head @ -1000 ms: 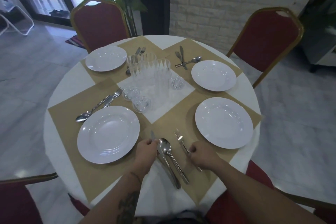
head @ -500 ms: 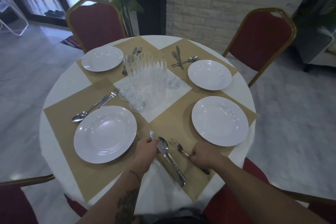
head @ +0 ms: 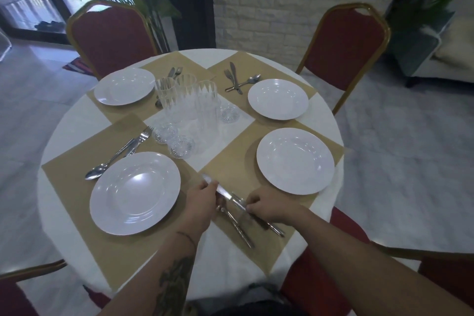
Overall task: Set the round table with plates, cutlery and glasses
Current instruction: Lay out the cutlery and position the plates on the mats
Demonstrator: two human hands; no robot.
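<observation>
Slim steel knife [head: 225,194] and steel fork [head: 275,230] over tan paper placemat [head: 230,161], near edge of round white-clothed desk [head: 77,123]. Left hand [head: 201,204] fingers curl round knife blade end; right hand [head: 266,206] seemingly pinches fork neck, blurred. Light, stiff, slippery metal; likely safest held mid-handle

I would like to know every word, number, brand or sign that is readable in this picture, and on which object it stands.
No text can be read in this view.
The plates: plain white, no mark.
The glasses: only a cut pattern.
The cutlery: blurred, any stamp is unreadable.
The tattoo on the left forearm: a dark design, no letters made out.
</observation>
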